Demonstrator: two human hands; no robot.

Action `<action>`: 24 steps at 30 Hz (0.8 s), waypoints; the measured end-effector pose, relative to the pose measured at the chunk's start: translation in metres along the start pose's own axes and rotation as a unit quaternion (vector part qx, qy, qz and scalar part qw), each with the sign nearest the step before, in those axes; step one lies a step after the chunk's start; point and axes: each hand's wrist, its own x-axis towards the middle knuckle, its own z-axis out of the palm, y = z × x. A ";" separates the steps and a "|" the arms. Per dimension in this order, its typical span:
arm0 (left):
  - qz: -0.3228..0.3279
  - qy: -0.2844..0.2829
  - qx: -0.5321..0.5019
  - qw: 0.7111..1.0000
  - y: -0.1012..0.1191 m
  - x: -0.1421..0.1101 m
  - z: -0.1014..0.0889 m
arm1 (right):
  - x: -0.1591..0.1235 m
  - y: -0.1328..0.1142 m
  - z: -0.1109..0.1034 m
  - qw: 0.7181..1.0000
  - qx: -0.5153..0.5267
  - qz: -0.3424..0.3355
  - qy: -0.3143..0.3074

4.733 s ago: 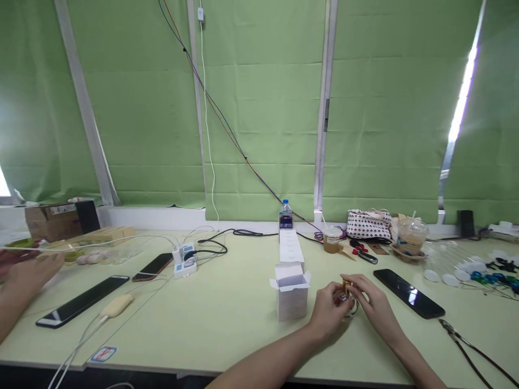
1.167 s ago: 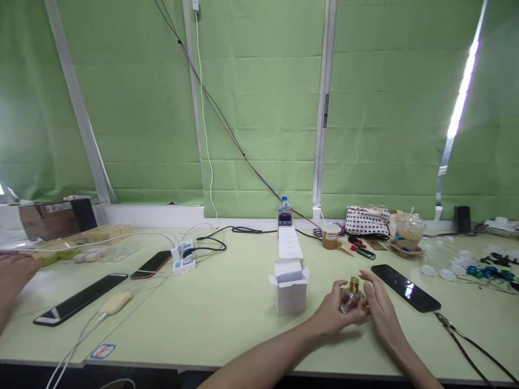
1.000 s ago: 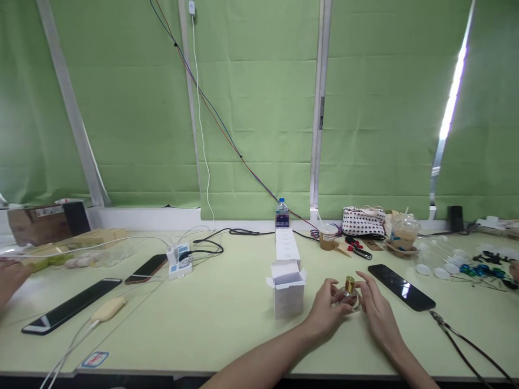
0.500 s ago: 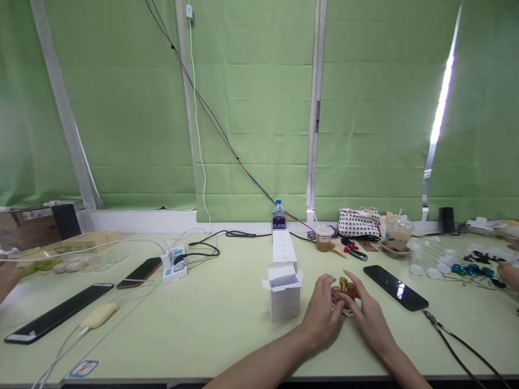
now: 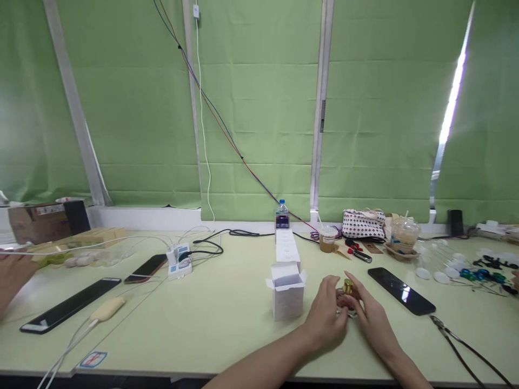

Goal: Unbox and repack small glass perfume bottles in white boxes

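Between my hands stands a small, round, clear perfume bottle (image 5: 347, 287) with a gold cap, partly covered by my fingers. My left hand (image 5: 327, 310) curls round its left side, fingertips and thumb against the glass. From the right, my right hand (image 5: 368, 312) closes on it, with a finger up beside the cap and the thumb low in front. Left of my hands a white carton (image 5: 287, 301) stands upright with its top flaps spread. Right behind it is a row of closed white boxes (image 5: 287, 247).
A black phone (image 5: 401, 290) and pliers (image 5: 450, 328) lie to the right. Drink cups (image 5: 327, 239) and a patterned pouch (image 5: 364, 224) stand behind. At left are a power strip (image 5: 179, 263), cables, a dark tablet-like slab (image 5: 71, 305) and another person's hand (image 5: 16, 275).
My view has turned slightly left, so everything sits further right. My hands stay round the bottle with small finger shifts, and more of the glass shows. The other person's hand at left shows more.
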 end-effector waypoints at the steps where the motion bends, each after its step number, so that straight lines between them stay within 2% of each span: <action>1: 0.056 -0.010 0.014 0.998 0.005 0.002 -0.003 | 0.000 0.000 0.000 1.000 0.004 -0.004 0.001; 3: 0.169 -0.026 0.046 0.984 0.014 0.004 -0.011 | 0.000 0.000 0.000 1.000 0.014 -0.014 0.006; 5: 0.251 -0.024 0.086 0.964 0.022 0.002 -0.019 | 0.000 0.000 0.000 0.999 0.017 -0.025 0.012; 7: 0.291 -0.015 0.132 0.947 0.028 -0.004 -0.030 | 0.000 0.000 0.000 0.999 0.008 -0.033 0.016; 10: 0.299 -0.004 0.178 0.937 0.035 -0.019 -0.056 | 0.001 0.000 -0.001 0.999 -0.018 -0.042 0.012; 13: 0.257 0.058 0.193 0.945 0.037 -0.032 -0.091 | 0.001 0.000 -0.001 0.997 -0.044 -0.057 0.007; 16: 0.185 0.194 0.214 0.939 0.034 -0.042 -0.121 | 0.001 0.001 -0.001 0.996 -0.055 -0.068 0.001; 18: 0.123 0.278 0.217 0.928 0.030 -0.047 -0.133 | 0.001 0.002 -0.001 0.996 -0.058 -0.070 0.002; 19: 0.088 0.298 0.214 0.926 0.027 -0.050 -0.135 | 0.001 0.002 -0.001 0.996 -0.059 -0.071 0.003; 21: 0.018 0.295 0.204 0.933 0.021 -0.057 -0.135 | 0.001 0.002 -0.001 0.996 -0.062 -0.071 0.006; 24: -0.066 0.247 0.187 0.948 0.011 -0.067 -0.127 | 0.000 -0.001 -0.002 0.995 -0.071 -0.067 -0.001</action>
